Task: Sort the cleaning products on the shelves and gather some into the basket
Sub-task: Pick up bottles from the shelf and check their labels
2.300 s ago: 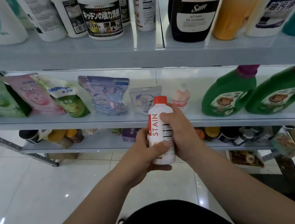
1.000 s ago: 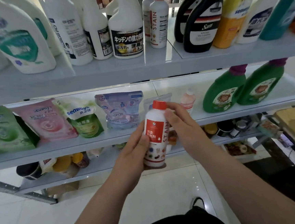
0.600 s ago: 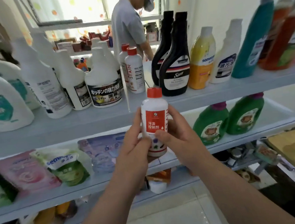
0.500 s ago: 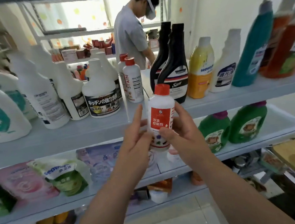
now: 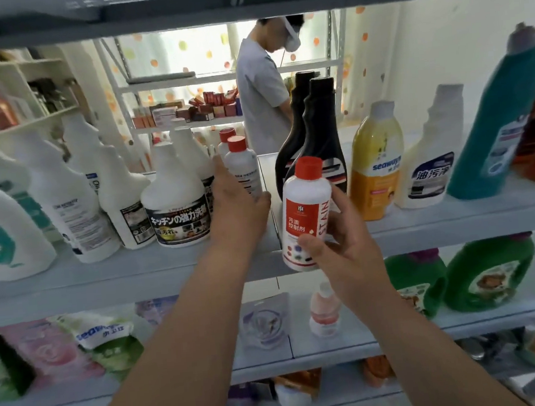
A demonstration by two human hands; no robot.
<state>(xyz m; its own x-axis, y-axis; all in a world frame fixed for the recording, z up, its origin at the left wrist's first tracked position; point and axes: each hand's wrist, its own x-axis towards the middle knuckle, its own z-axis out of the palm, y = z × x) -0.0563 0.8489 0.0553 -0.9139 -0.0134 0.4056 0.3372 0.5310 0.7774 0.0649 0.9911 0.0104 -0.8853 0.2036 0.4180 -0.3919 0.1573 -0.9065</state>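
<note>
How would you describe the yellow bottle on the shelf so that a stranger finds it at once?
Start at the grey shelf that the left hand reaches into. Just right of the two black bottles stands the yellow bottle. Only it is yellow above and orange below, with a white cap.

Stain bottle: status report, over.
Right hand grips white red-capped stain bottle, in front of grey shelf. Left hand grips matching shelved bottle. Black plastic bottles close behind.

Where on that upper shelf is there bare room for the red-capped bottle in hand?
For the held bottle, a narrow gap lies between the shelved red-capped bottles, gripped by the left hand, and the black bottles. The shelf front before the yellow bottle is bare too. Leftward, white spray bottles crowd together.
</note>
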